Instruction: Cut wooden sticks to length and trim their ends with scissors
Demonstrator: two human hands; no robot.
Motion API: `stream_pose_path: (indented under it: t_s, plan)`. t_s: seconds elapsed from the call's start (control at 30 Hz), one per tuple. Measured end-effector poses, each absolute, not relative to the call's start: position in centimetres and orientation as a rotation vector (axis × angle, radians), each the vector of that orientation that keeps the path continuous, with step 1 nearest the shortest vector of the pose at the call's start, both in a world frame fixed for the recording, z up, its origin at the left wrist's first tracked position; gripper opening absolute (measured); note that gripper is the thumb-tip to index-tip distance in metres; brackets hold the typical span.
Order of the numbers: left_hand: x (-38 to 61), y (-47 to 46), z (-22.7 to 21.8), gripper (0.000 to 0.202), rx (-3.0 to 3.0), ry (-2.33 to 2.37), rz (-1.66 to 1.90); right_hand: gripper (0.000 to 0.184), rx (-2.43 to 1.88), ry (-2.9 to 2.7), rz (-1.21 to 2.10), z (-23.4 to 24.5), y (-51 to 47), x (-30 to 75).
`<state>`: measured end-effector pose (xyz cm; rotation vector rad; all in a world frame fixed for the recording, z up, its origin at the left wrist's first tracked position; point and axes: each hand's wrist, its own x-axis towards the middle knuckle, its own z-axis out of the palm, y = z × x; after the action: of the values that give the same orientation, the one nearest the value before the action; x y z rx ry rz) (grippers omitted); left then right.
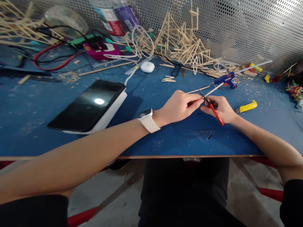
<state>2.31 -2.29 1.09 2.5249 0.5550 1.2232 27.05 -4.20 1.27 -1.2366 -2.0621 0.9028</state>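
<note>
No lettering, brand or number can be read. The red, white and blue label [111, 21] on the bottle at the upper left is blurred, as is the purple package [127, 16] beside it. Any mark on the small white case [147, 66], upper centre, is too small to make out.

- White glare bursting off the dark screen [80, 110]!
- Far right, the mesh panel [251, 34] gleams.
- Far left, sticks [16, 19] smear into blur.
- Near floor [246, 195], dim.
</note>
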Motion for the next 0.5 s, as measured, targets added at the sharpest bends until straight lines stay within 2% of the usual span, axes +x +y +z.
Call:
stream_pose_path:
  t_s: [0.23, 0.5]
  plan:
    - [2.2, -2.2, 1.1, 0.033, 2.504, 0.575, 1.195, 0.067, -1.249, -2.091, 0.823, 0.8, -3.9, 27.3]
    - [2.2, -2.1, 1.1, 0.036, 2.464, 0.587, 1.189, 0.071, -1.212, -2.041, 0.887, 0.2, -3.6, 27.5]
